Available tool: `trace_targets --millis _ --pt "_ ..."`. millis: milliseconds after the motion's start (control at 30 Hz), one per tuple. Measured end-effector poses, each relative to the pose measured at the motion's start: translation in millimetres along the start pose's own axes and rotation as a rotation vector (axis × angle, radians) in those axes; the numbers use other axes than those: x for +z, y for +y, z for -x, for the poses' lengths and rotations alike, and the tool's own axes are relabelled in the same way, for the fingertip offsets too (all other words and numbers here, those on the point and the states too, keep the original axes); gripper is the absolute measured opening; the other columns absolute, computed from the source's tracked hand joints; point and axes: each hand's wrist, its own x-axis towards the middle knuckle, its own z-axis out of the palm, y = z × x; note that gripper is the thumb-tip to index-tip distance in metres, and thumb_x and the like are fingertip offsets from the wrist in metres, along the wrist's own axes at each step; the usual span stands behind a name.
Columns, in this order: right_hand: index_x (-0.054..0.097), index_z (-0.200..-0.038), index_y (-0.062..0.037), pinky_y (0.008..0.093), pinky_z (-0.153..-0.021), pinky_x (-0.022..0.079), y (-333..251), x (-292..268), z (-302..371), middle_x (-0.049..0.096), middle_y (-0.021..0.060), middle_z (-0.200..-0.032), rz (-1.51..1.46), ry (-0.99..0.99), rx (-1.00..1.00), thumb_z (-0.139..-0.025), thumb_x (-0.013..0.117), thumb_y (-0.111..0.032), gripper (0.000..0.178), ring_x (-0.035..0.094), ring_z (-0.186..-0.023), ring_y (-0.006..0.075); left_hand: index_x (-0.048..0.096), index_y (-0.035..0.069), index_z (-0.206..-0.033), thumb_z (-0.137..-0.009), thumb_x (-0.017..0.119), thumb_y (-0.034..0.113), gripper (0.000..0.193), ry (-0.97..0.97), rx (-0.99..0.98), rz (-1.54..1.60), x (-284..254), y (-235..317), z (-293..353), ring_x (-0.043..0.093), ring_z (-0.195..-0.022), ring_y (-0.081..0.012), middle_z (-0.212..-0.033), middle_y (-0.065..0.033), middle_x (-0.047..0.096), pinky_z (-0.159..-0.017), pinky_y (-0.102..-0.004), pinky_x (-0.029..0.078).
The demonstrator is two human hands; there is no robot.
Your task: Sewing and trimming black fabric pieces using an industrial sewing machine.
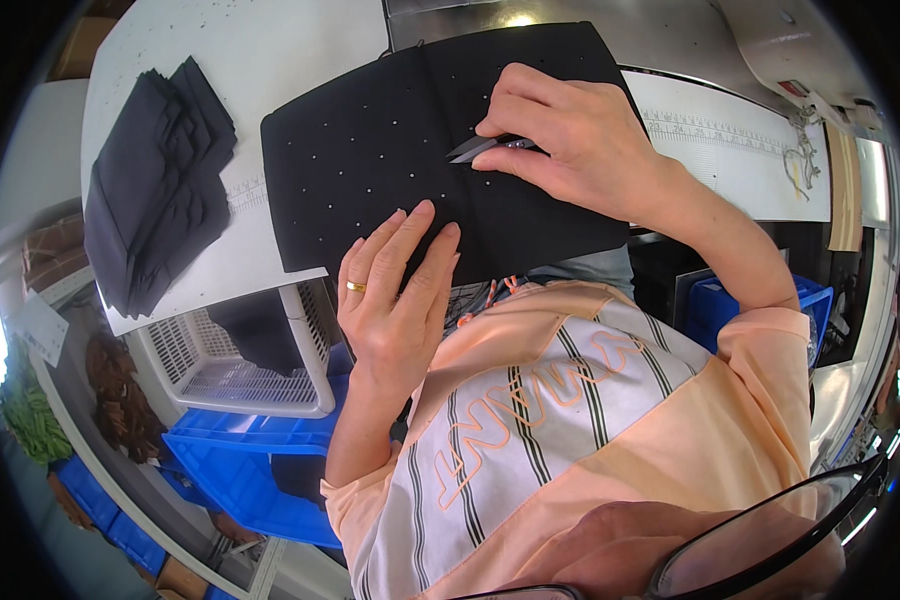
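Observation:
A flat black fabric piece [370, 140] with small pale dots lies in front of me on the white table, a seam running down its middle. In my right hand [580, 140] is a pair of thread snips [480, 148], held between thumb and fingers. Their pointed blades reach left, just over the fabric by the seam. My left hand [395, 290] rests on the near edge of the fabric with its fingers stretched out and slightly apart. A gold ring is on one finger. The left thumb is hidden from view.
A stack of folded black cloth pieces [155, 190] lies at the table's left. Ruler markings [710, 130] cross the white tabletop [250, 50]. Below left stand a white plastic basket [240, 385] with black cloth and a blue bin [230, 470]. Another blue bin [710, 310] stands at right.

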Motion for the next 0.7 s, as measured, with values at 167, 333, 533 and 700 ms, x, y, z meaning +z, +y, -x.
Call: trace_targets --millis 167,333,533,700 --pt "0.059 -0.087 -0.0103 0.0346 -0.056 0.048 -2 -2 -3 0.054 0.0021 -0.087 0.035 0.017 -0.028 -0.082 0.069 -0.027 0.021 0.061 -0.067 0.0231 0.074 0.01 -0.099 -0.071 0.075 0.006 0.028 0.022 0.012 -0.004 0 -1 0 0.063 -0.1 -0.0233 -0.111 -0.0071 0.067 -0.086 -0.0365 0.045" --pt "0.06 -0.086 -0.0099 0.0348 -0.057 0.048 -5 -8 -8 0.055 0.0022 -0.085 0.055 -0.047 -0.005 -0.08 0.07 -0.026 0.02 0.061 -0.069 0.0234 0.073 0.005 -0.1 -0.074 0.073 0.0 0.027 -0.002 -0.011 0.033 -2 1 0 0.061 -0.104 -0.0279 -0.113 -0.0092 0.066 -0.087 -0.0368 0.049" --pt "0.06 -0.085 -0.0093 0.0352 -0.058 0.048 -6 -14 -13 0.057 0.0016 -0.082 -0.009 -0.146 0.093 -0.08 0.07 -0.026 0.02 0.062 -0.07 0.023 0.073 0.005 -0.1 -0.074 0.072 0.0 0.027 -0.005 -0.012 0.031 -3 2 -1 0.061 -0.104 -0.0277 -0.112 -0.0092 0.066 -0.087 -0.0367 0.049" --pt "0.06 -0.086 -0.0089 0.0356 -0.058 0.048 -4 -9 -10 0.058 0.0014 -0.083 -0.043 -0.097 0.089 -0.081 0.069 -0.027 0.021 0.062 -0.07 0.0224 0.073 0.007 -0.099 -0.072 0.074 0.003 0.027 0.003 0.003 0.015 0 -1 0 0.062 -0.102 -0.0253 -0.112 -0.008 0.067 -0.087 -0.0366 0.047"
